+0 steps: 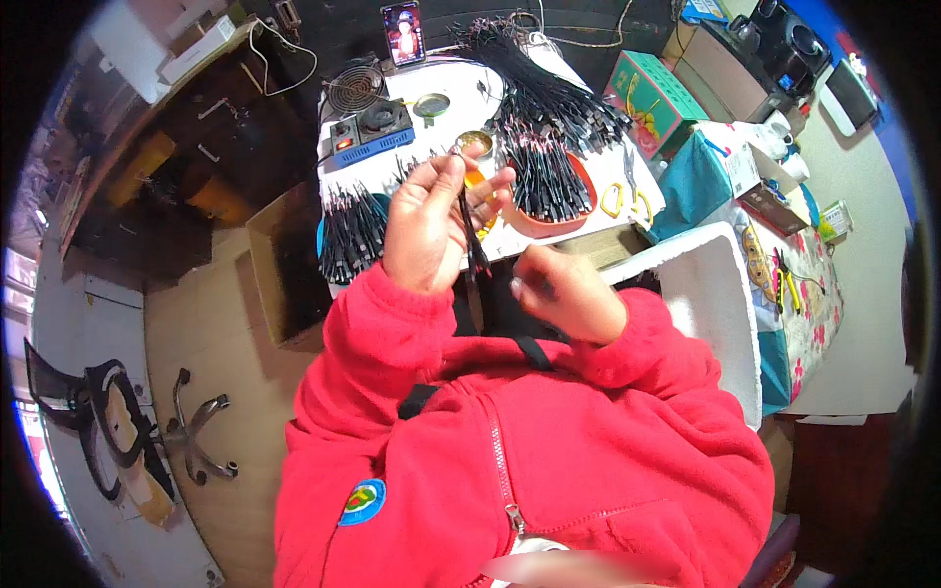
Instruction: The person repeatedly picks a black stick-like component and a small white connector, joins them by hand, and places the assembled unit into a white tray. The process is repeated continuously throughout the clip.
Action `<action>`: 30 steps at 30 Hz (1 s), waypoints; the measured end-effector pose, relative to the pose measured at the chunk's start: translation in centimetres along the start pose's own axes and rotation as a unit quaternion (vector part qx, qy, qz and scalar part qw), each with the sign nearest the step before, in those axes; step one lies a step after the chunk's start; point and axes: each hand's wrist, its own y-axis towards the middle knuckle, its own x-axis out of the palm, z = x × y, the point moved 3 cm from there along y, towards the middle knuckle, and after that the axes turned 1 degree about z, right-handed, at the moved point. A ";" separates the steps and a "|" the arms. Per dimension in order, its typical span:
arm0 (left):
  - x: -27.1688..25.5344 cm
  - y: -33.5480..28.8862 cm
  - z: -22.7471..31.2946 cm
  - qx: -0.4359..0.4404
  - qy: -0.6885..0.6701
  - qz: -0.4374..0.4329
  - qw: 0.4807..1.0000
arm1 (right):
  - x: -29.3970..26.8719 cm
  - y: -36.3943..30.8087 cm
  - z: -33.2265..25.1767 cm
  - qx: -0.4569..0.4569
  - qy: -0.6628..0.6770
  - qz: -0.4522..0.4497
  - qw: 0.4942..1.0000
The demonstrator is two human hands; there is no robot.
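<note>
My left hand (428,221) is raised over the near edge of the white table, its thumb pressed against the fingers. Short black cables (468,235) hang from that pinch; how many cannot be told. Lower and to the right, my right hand (569,294) is closed with its fingers curled in, and whatever may be inside is hidden. Beyond it stands an orange-red basin (545,227) packed with a bundle of black cables (547,176) with plug ends. Another bunch of black cables (353,235) lies left of my left hand. Just past my left fingertips sits a small round tin (476,144).
Behind are a blue heating device (372,135), a small fan (355,90), a round dish (431,105) and a propped phone (403,33). A long cable pile (539,78) reaches rightward. Yellow-handled scissors (614,201) lie right; a white foam box (714,304) stands close by my right arm.
</note>
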 end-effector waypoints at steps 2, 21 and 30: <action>0.3 -0.2 1.4 0.044 0.045 0.042 0.997 | 2.8 -2.1 0.2 -0.016 -0.006 -0.020 1.000; 2.1 -11.9 -0.3 -0.077 0.152 -0.391 0.905 | 0.2 1.4 -5.6 -0.014 0.562 -0.130 0.817; 1.8 -11.0 0.3 0.042 0.198 -0.018 0.979 | 0.1 -0.5 -5.0 -0.096 0.231 0.146 0.957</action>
